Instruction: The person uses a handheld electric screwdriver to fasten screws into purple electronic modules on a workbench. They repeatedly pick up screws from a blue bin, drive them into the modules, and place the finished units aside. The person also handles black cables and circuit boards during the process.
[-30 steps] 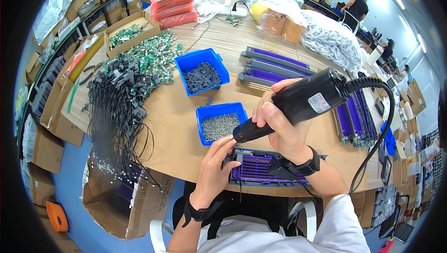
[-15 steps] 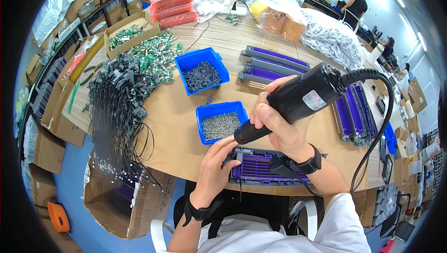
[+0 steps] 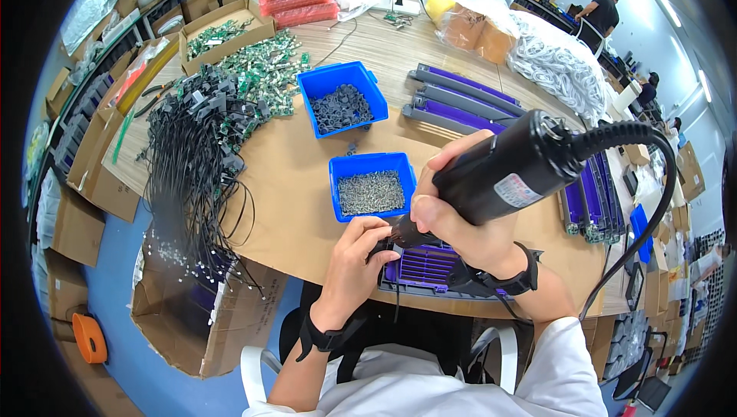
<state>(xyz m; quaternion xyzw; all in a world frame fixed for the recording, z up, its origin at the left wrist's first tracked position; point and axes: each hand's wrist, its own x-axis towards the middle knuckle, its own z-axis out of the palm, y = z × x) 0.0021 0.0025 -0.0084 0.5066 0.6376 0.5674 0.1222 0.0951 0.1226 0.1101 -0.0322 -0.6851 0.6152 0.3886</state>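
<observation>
Black cylindrical corded tool point(image 3: 495, 171) is filling my right hand's point(image 3: 474, 234) grip; by its left tip my left hand point(image 3: 353, 256) is bunching, pinching what I cannot tell.

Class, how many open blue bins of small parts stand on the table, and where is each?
2. The far bin holds dark grey parts; the near bin, just beyond the left hand, holds small metal pieces. Others might be hidden.

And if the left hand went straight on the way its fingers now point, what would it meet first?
Probably the nose of the black cylindrical power driver in the right hand; the left hand looks close to it, though depth is unclear.
</observation>
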